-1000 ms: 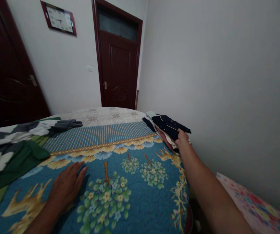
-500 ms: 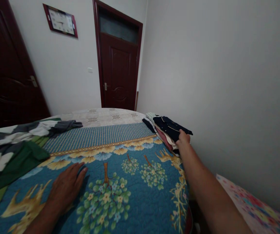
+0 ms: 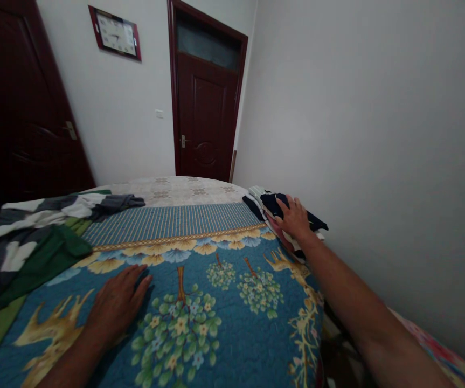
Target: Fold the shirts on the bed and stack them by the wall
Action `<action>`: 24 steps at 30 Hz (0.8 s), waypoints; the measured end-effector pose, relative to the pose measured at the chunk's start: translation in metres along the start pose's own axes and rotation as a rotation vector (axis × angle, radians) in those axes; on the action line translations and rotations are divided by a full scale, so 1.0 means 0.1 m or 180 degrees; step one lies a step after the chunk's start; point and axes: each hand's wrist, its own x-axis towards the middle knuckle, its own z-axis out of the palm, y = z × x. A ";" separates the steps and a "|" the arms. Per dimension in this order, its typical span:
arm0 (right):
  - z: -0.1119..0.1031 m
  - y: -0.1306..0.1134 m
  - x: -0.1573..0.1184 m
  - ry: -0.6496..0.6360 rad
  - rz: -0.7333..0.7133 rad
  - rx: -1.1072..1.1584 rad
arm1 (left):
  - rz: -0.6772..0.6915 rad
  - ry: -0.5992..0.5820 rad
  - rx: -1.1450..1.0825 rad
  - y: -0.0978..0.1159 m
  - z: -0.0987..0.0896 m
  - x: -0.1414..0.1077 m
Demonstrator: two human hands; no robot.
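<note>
A dark door (image 3: pixel 207 102) stands at 12 o'clock beyond the quilt (image 3: pixel 246 337). Watching remotely, I see loose clothes (image 3: pixel 46 229) at 9 and, at 3, a navy shirt (image 3: pixel 270 202) topping a pile (image 3: pixel 285 237) near the wall (image 3: pixel 357 134). The right hand (image 3: pixel 296 216), gripping the shirt's edge half a second ago, now lies spread across it, hiding its middle; the left hand (image 3: pixel 119 296), thumb apart, is palm-down at 8.

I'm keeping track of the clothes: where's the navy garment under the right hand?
In the head view, the navy garment lies right of centre, atop the clothes stack at the right edge of the quilt, beneath the right hand, near the wall.
</note>
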 end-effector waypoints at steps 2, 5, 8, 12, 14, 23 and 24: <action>0.08 0.09 0.19 -0.0366 -0.0235 -0.0021 | 0.0018 -0.0014 0.0010 -0.01 0.00 -0.01; 0.22 0.23 0.45 -0.0805 -0.0299 -0.0017 | 0.0023 -0.0015 0.0050 -0.04 0.03 -0.03; 0.37 0.32 0.60 -0.0765 0.0011 0.0071 | 0.0020 0.0004 0.0052 -0.07 0.06 -0.04; 0.61 0.27 0.58 -0.0637 0.0427 0.0060 | -0.0018 0.0008 0.0044 -0.08 0.06 -0.07; 0.72 0.21 0.54 -0.0717 0.0383 0.0013 | -0.0051 -0.0018 0.0069 -0.06 0.04 -0.08; 0.65 0.17 0.46 -0.0752 0.0255 0.0190 | 0.0012 -0.0094 0.0032 -0.04 0.03 -0.08; 0.62 0.16 0.44 -0.0708 0.0235 0.0232 | -0.0019 -0.0105 0.0023 -0.02 0.02 -0.09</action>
